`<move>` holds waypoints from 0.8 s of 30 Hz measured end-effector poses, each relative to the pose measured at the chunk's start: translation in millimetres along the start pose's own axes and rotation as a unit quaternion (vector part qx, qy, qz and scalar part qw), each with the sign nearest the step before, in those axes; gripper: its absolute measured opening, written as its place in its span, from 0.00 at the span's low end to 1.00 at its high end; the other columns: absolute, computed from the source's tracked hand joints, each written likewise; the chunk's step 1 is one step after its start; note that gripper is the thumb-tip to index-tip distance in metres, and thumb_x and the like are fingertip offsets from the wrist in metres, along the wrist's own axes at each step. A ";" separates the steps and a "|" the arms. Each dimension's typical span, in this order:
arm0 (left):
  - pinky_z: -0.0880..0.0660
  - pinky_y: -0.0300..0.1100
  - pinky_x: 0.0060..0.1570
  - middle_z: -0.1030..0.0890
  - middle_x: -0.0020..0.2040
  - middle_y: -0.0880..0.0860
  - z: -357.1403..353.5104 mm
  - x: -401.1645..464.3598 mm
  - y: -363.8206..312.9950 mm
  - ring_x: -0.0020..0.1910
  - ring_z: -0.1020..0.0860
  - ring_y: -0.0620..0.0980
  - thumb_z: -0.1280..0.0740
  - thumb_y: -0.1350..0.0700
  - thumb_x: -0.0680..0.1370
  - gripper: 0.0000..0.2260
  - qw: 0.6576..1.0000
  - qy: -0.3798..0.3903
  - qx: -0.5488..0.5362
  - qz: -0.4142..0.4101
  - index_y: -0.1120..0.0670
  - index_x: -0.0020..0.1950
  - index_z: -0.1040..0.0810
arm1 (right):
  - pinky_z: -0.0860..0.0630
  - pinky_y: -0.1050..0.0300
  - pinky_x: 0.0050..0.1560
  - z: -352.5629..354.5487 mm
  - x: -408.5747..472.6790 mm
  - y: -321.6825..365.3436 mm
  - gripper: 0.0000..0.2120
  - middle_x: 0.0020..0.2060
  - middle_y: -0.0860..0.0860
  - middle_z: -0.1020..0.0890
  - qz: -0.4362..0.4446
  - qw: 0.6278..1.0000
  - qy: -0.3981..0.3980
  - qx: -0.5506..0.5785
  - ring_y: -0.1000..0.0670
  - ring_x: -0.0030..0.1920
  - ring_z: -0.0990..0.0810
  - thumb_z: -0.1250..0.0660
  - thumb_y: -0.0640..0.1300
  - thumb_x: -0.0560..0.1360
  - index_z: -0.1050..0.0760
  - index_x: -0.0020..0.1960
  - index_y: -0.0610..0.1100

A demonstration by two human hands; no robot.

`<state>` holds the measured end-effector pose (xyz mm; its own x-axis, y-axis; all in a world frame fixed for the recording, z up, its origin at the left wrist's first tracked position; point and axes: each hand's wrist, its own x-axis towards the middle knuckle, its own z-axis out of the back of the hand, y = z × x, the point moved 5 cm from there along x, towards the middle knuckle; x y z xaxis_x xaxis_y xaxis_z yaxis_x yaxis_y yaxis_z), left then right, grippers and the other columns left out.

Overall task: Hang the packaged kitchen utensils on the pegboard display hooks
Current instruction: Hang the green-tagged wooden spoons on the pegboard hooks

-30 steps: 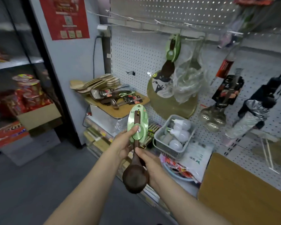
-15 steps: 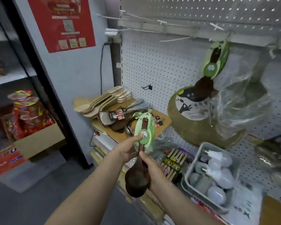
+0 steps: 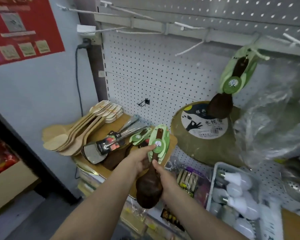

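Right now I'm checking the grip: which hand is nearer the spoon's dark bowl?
Right. The right hand cradles the dark bowl from its side; the left hand pinches the green card higher up the handle.

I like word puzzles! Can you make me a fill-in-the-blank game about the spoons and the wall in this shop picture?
1. Both hands hold a dark wooden spoon with a ____ card on its handle.
2. The left hand pinches the card and the right hand holds the spoon's ____.
3. A matching spoon already hangs from a ____ on the pegboard.
4. The pale wooden spoons lie in a stack on the ____.

Missing words: green; bowl; hook; shelf
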<state>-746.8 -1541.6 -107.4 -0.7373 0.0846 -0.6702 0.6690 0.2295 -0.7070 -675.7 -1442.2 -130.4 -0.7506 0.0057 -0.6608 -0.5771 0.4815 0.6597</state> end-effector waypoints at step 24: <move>0.22 0.55 0.60 0.16 0.53 0.58 39.8 117.8 -6.5 0.54 0.18 0.59 0.20 0.52 0.71 0.18 0.995 0.037 0.077 0.055 0.55 0.56 0.20 | 0.17 0.45 0.46 -36.8 90.8 -18.6 0.08 0.39 0.41 0.13 -0.016 0.985 -0.168 0.033 0.40 0.41 0.13 0.24 0.39 0.74 0.18 0.51 0.39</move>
<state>-834.2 -1571.7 -190.7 -0.6600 0.1729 -0.7311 0.7483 0.0649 -0.6601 -744.9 -1482.9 -189.4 -0.5776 0.2736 -0.7691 -0.5685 0.5414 0.6195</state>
